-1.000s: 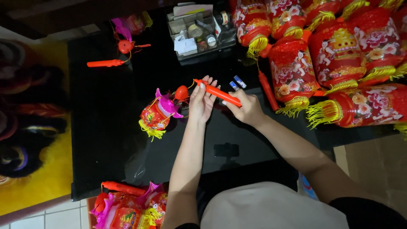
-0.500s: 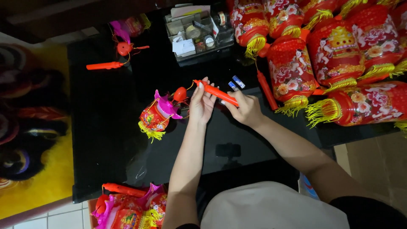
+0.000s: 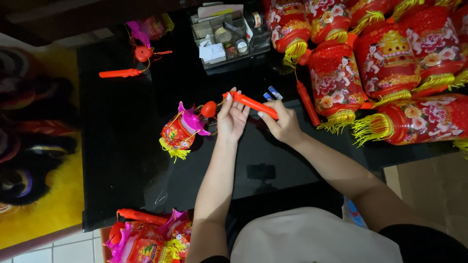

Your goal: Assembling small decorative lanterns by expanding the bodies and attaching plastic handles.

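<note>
An orange plastic handle stick (image 3: 251,103) is held over the black table (image 3: 122,146) by both hands. My left hand (image 3: 232,118) grips its left end, my right hand (image 3: 280,124) its right end. From the stick's left tip a thin wire runs to a small red ball (image 3: 209,109) and a little red lantern (image 3: 181,131) with a pink top and yellow fringe, lying on the table just left of my left hand. Two small batteries (image 3: 272,93) lie just beyond the stick.
Several big red lanterns (image 3: 385,63) with yellow tassels crowd the right side. A clear organiser tray (image 3: 229,39) stands at the back. Another small lantern with an orange stick (image 3: 141,53) lies back left. More small lanterns (image 3: 146,238) fill a box at the front left.
Both hands and the stick stay in nearly the same place; the view shifts only slightly.
</note>
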